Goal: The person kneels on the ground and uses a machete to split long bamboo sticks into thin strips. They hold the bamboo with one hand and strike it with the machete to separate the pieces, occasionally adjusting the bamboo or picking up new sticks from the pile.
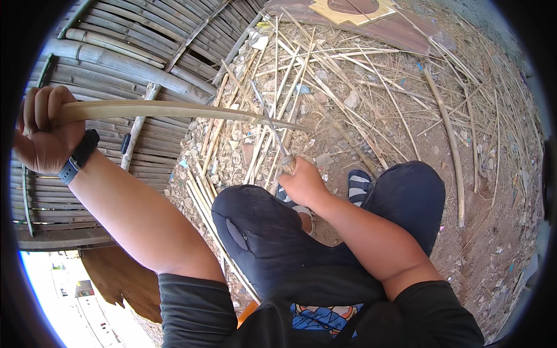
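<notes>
My left hand (51, 122), raised at the far left with a dark watch on its wrist, is closed round one end of a long pale bamboo strip (168, 109). The strip runs to the right, bowing slightly, and its far end reaches over the littered ground. My right hand (303, 182), in front of my knees, grips the handle of a knife (278, 137). Its thin blade points up and left and crosses the strip close to that far end. Whether the edge has cut into the strip cannot be made out.
Many loose bamboo strips (284, 87) lie on the stony dirt around my feet. A slatted bamboo wall (122, 66) rises at the left. One thick pole (449, 145) lies on the right, and a brown board (380, 29) with a cut-out shape is at the far side.
</notes>
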`<state>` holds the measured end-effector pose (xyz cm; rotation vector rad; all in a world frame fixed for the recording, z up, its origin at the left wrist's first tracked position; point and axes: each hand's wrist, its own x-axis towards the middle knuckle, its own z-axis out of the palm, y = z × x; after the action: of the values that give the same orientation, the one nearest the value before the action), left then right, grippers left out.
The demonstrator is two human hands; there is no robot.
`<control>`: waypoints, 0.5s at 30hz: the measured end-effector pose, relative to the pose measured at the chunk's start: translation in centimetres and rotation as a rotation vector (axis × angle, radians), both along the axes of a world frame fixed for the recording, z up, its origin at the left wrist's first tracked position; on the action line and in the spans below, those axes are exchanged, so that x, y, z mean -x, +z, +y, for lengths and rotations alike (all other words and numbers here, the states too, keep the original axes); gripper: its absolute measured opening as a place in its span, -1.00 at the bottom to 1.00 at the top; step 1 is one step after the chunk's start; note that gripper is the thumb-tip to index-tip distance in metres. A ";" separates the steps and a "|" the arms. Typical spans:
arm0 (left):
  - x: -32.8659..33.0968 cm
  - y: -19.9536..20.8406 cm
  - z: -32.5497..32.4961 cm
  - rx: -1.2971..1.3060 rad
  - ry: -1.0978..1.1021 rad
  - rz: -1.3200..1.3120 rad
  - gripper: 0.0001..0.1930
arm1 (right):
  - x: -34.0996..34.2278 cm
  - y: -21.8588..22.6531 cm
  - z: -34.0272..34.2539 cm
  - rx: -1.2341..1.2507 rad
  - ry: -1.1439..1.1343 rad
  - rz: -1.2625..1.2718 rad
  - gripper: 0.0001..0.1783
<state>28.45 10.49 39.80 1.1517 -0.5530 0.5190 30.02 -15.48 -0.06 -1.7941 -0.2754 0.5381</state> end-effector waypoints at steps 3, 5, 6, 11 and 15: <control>0.4 0.5 0.7 -0.011 -0.011 -0.002 -0.57 | 1.0 4.9 -0.6 -0.048 0.125 -0.135 -0.46; -0.1 0.4 0.3 -0.007 0.019 -0.012 -0.56 | 1.2 3.6 -0.2 -0.114 0.094 -0.184 -0.47; -0.6 0.2 0.1 0.002 0.046 -0.018 -0.56 | 1.3 2.6 0.1 -0.145 0.076 -0.209 -0.47; -1.4 0.2 -0.3 -0.041 0.103 -0.024 -0.57 | -0.7 -0.4 1.3 0.000 -0.022 0.062 -0.57; -0.5 0.4 0.3 -0.080 0.094 -0.048 -0.57 | -0.6 4.1 0.2 -0.089 0.162 -0.012 -0.53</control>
<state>28.91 10.76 40.23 1.2480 -0.5671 0.6109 30.64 -15.27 4.07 -1.6981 -0.4494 0.6205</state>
